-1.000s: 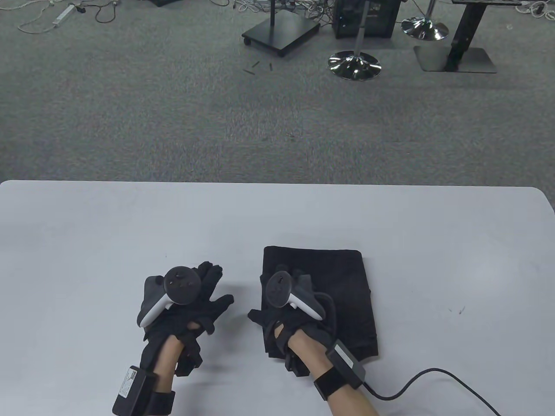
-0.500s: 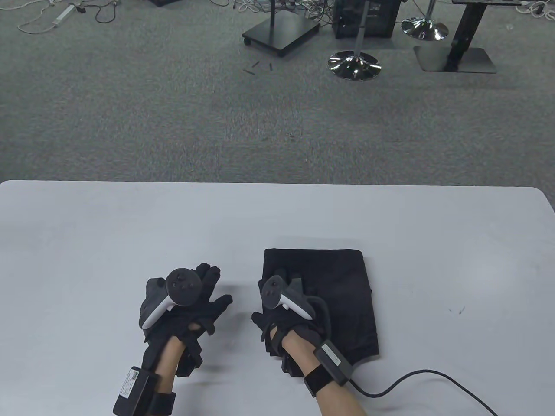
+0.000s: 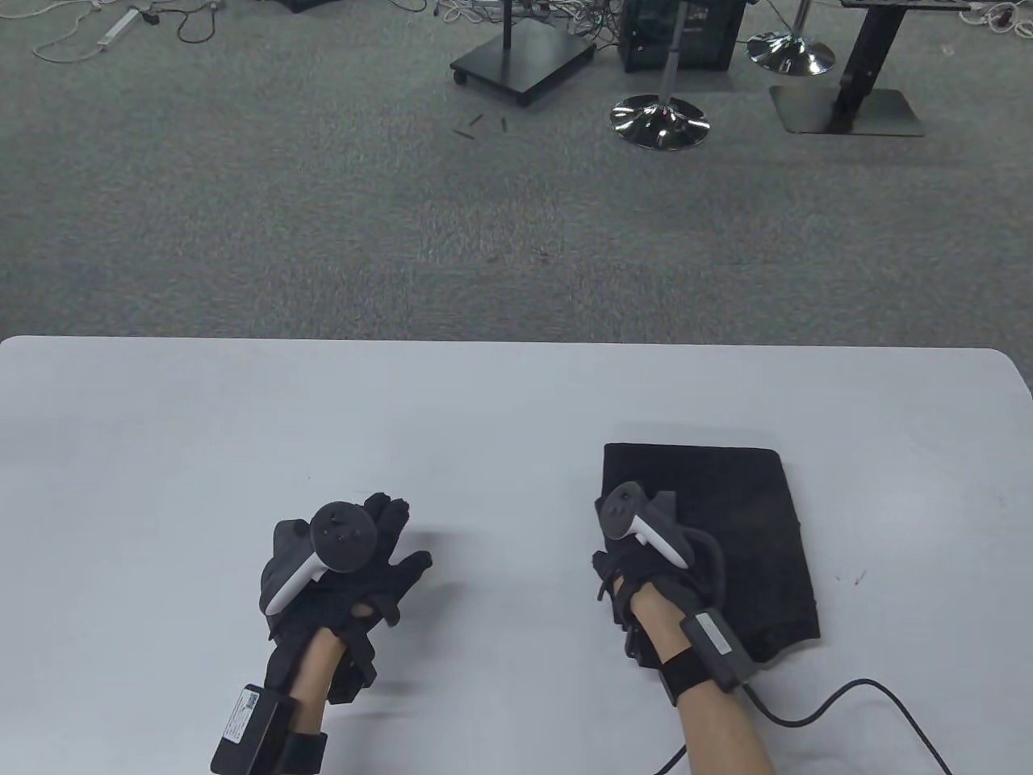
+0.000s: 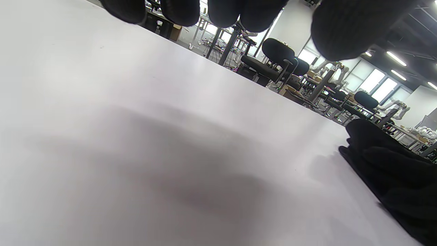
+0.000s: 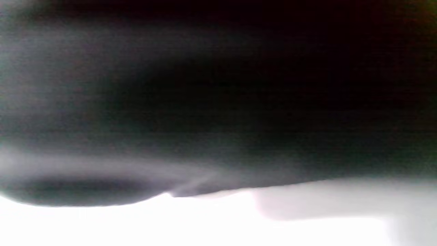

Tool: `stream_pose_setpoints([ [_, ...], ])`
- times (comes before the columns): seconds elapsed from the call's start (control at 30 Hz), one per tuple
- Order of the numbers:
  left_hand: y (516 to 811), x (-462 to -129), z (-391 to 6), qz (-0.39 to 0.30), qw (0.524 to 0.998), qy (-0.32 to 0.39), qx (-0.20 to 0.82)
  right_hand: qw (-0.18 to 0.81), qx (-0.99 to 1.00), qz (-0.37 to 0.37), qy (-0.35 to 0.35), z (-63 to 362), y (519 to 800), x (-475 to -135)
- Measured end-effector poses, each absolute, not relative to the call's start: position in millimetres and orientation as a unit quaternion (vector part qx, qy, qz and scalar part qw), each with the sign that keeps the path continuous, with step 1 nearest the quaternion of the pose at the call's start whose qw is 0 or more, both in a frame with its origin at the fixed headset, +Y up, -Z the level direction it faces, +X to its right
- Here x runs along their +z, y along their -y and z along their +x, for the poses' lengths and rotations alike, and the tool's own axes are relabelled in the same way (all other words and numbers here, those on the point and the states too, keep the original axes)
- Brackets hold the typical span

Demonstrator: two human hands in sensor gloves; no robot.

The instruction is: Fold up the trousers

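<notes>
Black cloth, the trousers point(image 3: 710, 549), lies as a compact rectangle on the table point(image 3: 161, 452), with the edges that show stacked and fairly even, so the folding itself looks done or close to it. The right hand point(image 3: 637, 557) rests on the packet's near-left part; its fingers are hidden under the tracker, and the right wrist view is only dark blur against the white top, so I cannot tell whether they lie flat or are curled into the cloth. Most of the packet lies beyond and to the right of those fingers. The left hand point(image 3: 347, 565) is well apart from the cloth, over bare table, holding nothing; its fingers point(image 4: 344, 27) hang loosely curled, tips clear of the surface in the left wrist view, where the trousers point(image 4: 392, 177) show as a dark mass off to their right. What seems left is small: perhaps a last press or squaring of the near edge, then letting go.
</notes>
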State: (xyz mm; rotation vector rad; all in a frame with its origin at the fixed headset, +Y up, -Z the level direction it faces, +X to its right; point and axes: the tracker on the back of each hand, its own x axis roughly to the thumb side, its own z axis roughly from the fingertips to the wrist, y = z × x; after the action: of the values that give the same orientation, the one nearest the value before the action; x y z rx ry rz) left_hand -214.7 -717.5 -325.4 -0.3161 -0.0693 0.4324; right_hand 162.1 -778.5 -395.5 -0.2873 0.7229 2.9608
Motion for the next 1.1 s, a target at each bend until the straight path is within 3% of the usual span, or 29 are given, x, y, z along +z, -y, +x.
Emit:
stream_pose_setpoints([
  [0.23, 717.2, -324.9, -214.3, -0.157, 0.963, 0.033, 0.214, 0.014, 0.950, -0.207, -0.234, 233.9, 773.0, -400.9],
  [0.47, 717.9, -324.7, -211.8, -0.161, 0.963, 0.039, 0.214, 0.013, 0.946, -0.249, -0.208, 246.2, 766.0, -396.8],
  [0.63, 717.7, -324.2, -208.1, -0.155, 0.964, 0.043, 0.210, 0.023, 0.972, -0.179, -0.148, 210.8, 749.2, -394.8],
  [0.83, 720.0, -323.8, -206.2, -0.150, 0.964, 0.045, 0.215, 0.102, 0.990, -0.058, -0.072, 149.6, 716.5, -384.0],
  [1.1, 726.0, -323.7, -208.0, -0.133, 0.969, 0.038, 0.205, 0.164, 0.984, 0.044, -0.061, 101.8, 717.3, -364.9],
])
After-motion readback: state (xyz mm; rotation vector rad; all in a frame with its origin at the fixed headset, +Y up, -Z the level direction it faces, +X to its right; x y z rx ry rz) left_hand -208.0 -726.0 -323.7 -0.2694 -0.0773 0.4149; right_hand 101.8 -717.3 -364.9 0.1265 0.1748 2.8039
